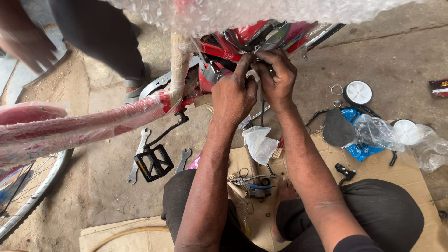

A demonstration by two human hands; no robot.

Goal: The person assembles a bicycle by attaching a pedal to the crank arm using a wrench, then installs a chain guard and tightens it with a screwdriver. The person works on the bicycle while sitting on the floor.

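Hands meet at one spot on the red bicycle frame, just below the sheet of bubble wrap that covers the top of the view. Left hand: fingers bent and pinched together at the tips against a small metal fitting on the frame. Right hand: fingers curled over the same fitting from the other side, fingertips touching those of the left. The fitting sits right between the two sets of fingertips, mostly hidden by them; it looks like a clamp or bracket, but the view is too blocked to be sure. Both hands are closed on it, none slack.

Frame orientation: the wrapped red tube has its long axis running from lower left up toward the hands at centre, ending near the crank. Crank arm and black pedal point down and left, away from the hands, pedal near the ground.

Surroundings: two flat spanners lie on the concrete beside the pedal. Pliers rest on the cardboard between the person's knees. White plastic bag lies below the hands. To the right, well apart from the hands: a white training wheel, a black saddle-shaped part, blue packaging. Spoked wheel rim at lower left. Another person's leg stands at upper left.
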